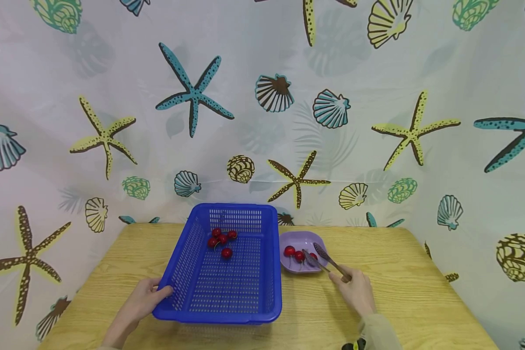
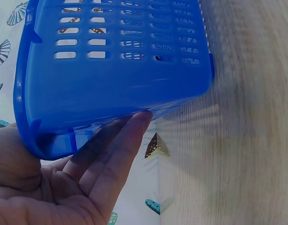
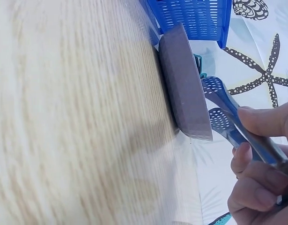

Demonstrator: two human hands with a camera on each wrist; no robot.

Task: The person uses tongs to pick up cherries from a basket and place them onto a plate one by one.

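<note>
My left hand (image 1: 142, 299) grips a blue plastic basket (image 1: 223, 318) by its near left corner, thumb over the rim and fingers (image 2: 120, 154) along the outer wall. Several red cherries (image 1: 226, 253) with stems lie toward the far left of the basket floor. To its right stands a shallow light purple bowl (image 1: 296, 237) holding red cherries (image 1: 289, 251). My right hand (image 1: 358, 289) holds a pair of tongs (image 1: 320, 250) with perforated ends, spread apart over the bowl's right part. One tong end partly covers a cherry (image 1: 313, 256) there.
Both containers stand on a wood-grain table (image 1: 402, 282). A white curtain (image 1: 245, 136) printed with starfish and shells hangs behind the table and along both sides. Something small and black with yellow (image 1: 353, 345) shows by the right sleeve.
</note>
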